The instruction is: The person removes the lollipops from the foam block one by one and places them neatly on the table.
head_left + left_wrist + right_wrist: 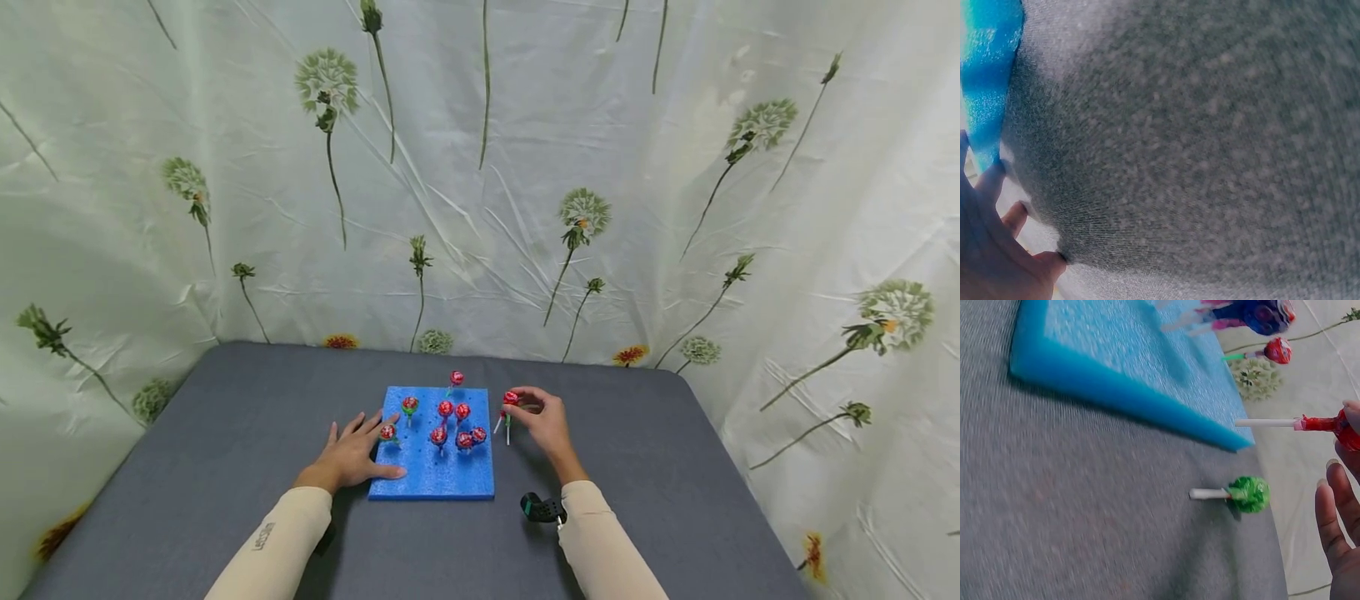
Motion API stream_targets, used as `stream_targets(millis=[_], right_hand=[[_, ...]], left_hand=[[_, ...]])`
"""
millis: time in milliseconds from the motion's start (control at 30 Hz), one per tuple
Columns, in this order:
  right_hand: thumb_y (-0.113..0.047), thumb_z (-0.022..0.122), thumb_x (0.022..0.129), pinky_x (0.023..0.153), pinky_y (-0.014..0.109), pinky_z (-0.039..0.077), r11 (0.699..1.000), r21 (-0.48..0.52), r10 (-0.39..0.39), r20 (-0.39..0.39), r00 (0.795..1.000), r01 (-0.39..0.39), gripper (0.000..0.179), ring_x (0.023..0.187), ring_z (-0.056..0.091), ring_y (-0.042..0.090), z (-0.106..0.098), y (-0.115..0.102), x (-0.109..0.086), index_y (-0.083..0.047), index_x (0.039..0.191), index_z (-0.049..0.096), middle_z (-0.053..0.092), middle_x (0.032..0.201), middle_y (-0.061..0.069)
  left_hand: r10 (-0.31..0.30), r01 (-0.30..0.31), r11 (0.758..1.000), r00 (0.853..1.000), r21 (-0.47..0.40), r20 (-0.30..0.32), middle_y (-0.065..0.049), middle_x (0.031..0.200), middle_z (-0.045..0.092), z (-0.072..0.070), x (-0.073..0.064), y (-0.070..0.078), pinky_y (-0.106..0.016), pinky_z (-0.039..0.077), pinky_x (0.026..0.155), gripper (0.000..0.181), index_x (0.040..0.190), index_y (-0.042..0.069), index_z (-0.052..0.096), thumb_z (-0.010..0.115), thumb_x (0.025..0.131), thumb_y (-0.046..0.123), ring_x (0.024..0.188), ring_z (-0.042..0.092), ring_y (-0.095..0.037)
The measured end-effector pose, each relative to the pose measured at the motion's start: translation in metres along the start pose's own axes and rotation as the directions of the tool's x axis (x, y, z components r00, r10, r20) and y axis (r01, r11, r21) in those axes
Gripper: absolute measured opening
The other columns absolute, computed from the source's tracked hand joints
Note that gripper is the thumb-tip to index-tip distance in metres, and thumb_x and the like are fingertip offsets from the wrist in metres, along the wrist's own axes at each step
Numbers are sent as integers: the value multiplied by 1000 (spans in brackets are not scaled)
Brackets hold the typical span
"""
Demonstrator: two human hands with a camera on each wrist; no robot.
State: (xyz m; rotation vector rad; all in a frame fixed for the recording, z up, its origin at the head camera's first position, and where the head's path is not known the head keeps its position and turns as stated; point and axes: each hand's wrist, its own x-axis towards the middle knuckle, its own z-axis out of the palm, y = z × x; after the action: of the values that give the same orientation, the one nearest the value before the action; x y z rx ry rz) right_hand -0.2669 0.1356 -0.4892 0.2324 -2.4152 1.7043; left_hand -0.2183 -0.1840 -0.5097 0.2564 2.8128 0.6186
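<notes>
My right hand [546, 423] pinches a red-wrapped lollipop [1317, 424] by its head, just off the right edge of a blue foam board [431, 482]. Its white stick points down in the head view. Below that hand, a green-wrapped lollipop [1249, 494] shows over the grey table in the right wrist view. My left hand [348, 458] rests with spread fingers on the board's left edge, the thumb over its near left part. Several red-topped lollipops stand in the board, one of them [387, 432] right by the left fingers.
One lollipop [457, 378] stands at the board's far edge. Small holes dot the foam. A black strapped device [542, 507] sits at my right wrist. Behind the grey table [622, 450] hangs a pale curtain [480, 275] with dandelion prints.
</notes>
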Motion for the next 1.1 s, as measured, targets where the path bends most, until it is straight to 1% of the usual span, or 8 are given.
stream_targets(millis=[200, 267, 433, 500, 700, 900, 1000, 1100], right_hand=[[-7, 77, 81, 73, 20, 50, 1000, -5, 11, -9, 1000, -11, 28, 89, 62, 24, -9, 6, 2, 2, 107, 70, 69, 95, 15], [-4, 76, 82, 73, 21, 50, 1000, -15, 13, 0, 1000, -13, 27, 90, 62, 28, -11, 0, 1, 5, 107, 69, 68, 96, 19], [-4, 76, 82, 73, 22, 51, 999, -49, 9, 5, 1000, -9, 25, 85, 61, 19, -17, 5, 1, 2, 105, 70, 68, 93, 13], [-6, 78, 81, 73, 21, 51, 999, -47, 0, 6, 1000, 0, 24, 84, 61, 14, -20, 13, 4, -1, 104, 72, 70, 92, 10], [-2, 77, 79, 71, 20, 51, 1000, -15, -21, 18, 1000, 21, 26, 84, 64, 20, -27, 20, 6, 2, 104, 72, 71, 97, 18], [0, 76, 79, 68, 19, 50, 999, -31, 13, 3, 1000, -13, 25, 78, 62, 10, -29, 27, 9, 3, 103, 72, 70, 92, 15], [1, 76, 80, 67, 20, 50, 999, -40, 18, -2, 1000, -18, 25, 77, 61, 9, -29, 31, 12, 5, 104, 72, 70, 91, 16], [2, 75, 79, 66, 19, 49, 998, -39, 48, -3, 999, -48, 25, 76, 62, 8, -29, 35, 14, 5, 103, 72, 71, 92, 17]], left_hand=[[-10, 10, 1000, 1000, 9, 14, -21, 155, 25, 1, 0, 1, -71, -1, 107, 105, 152, 19, 30, 67, 70, 72, 141, 14, -49], [-13, 13, 1000, 1000, 10, 18, -21, 156, 25, 1, 0, 1, -71, -1, 107, 105, 152, 18, 30, 66, 70, 72, 141, 14, -49], [-14, 15, 1000, 1000, -2, 25, -21, 156, 23, 0, 1, 2, -71, -2, 107, 105, 152, 18, 29, 66, 71, 72, 141, 13, -49], [-14, 14, 1000, 1000, -10, 26, -21, 156, 23, -1, 0, 2, -71, -2, 107, 104, 153, 18, 29, 66, 71, 72, 141, 12, -49], [-6, 6, 1000, 1000, -11, 29, -21, 156, 23, -2, 0, 2, -71, -3, 107, 104, 153, 17, 28, 66, 72, 72, 141, 12, -50], [-13, 13, 1000, 999, -9, 32, -21, 156, 23, -2, -1, 1, -71, -2, 107, 105, 153, 17, 28, 67, 72, 71, 141, 13, -50], [-12, 12, 1000, 1000, -11, 29, -21, 156, 23, -3, -1, 2, -71, -2, 107, 105, 153, 17, 29, 67, 71, 71, 141, 13, -50], [-14, 14, 1000, 1000, -9, 28, -21, 156, 23, -3, -1, 1, -71, -2, 107, 105, 153, 18, 29, 67, 71, 72, 141, 13, -50]])
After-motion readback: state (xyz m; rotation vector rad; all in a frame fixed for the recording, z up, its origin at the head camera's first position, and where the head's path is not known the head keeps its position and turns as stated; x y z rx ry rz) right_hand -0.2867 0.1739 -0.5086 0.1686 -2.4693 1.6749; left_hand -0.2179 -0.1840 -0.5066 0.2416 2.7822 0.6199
